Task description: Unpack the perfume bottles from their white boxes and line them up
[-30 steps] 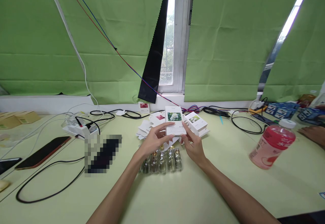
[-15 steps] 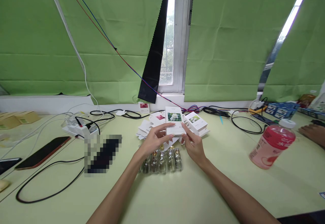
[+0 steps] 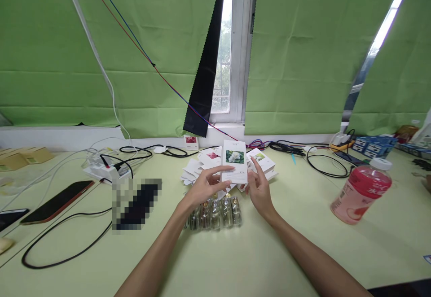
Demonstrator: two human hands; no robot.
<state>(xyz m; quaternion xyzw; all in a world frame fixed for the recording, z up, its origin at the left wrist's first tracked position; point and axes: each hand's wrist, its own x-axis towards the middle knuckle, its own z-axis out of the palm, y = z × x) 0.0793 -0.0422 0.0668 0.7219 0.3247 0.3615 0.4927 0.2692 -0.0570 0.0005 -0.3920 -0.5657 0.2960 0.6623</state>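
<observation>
Left hand [image 3: 201, 188] is gripping the white flower-print box [image 3: 235, 162] at its lower left, index finger lying across the front. Right hand [image 3: 261, 195] is hanging partly open just beside the box's right edge, index finger pointing up; I'm not able to tell if its thumb is touching. Box is showing in front of the heaped white cartons [image 3: 192, 170], near the row of glass vials [image 3: 215, 215] lying on the table [image 3: 286, 261].
</observation>
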